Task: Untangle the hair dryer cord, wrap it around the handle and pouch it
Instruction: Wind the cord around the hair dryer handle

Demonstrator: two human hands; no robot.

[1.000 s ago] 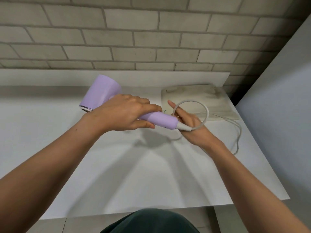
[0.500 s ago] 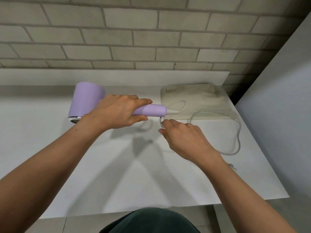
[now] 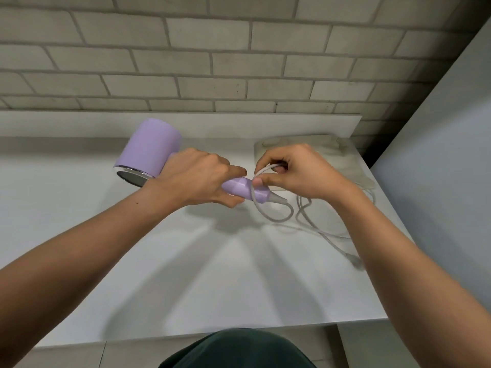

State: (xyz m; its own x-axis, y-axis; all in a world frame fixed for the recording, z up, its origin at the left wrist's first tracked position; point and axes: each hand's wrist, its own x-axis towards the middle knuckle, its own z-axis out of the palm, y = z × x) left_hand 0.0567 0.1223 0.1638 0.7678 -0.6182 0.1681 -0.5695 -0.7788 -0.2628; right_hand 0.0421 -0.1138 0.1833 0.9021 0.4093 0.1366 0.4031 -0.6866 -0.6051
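Left hand [image 3: 196, 179] is wrapped tight round the handle [image 3: 240, 187] of the dryer [image 3: 151, 150], holding it up off the table [image 3: 186, 274]. The lilac barrel sticks out past the back of that grip, away from the other hand, with its shiny ring end facing down.

Right hand [image 3: 300, 173] is just beside the free end of the handle, thumb and fingers pinching the cord [image 3: 277, 221]. One turn of cord crosses the handle right past the left fingertips, in the short bit of handle between the two grips. Below the pinch a loose loop hangs off the handle's tip.

From there the rest of the cord drops to the table under the right wrist and snakes along beside the forearm to the plug [image 3: 355, 261], which is blurry, so I can't make out much of it.

The pouch [image 3: 350, 160] lies flat on the table just behind the right hand, partly covered by it, well apart from the left grip. Can't tell if it's open or not.

Brick wall [image 3: 239, 62] is behind everything.
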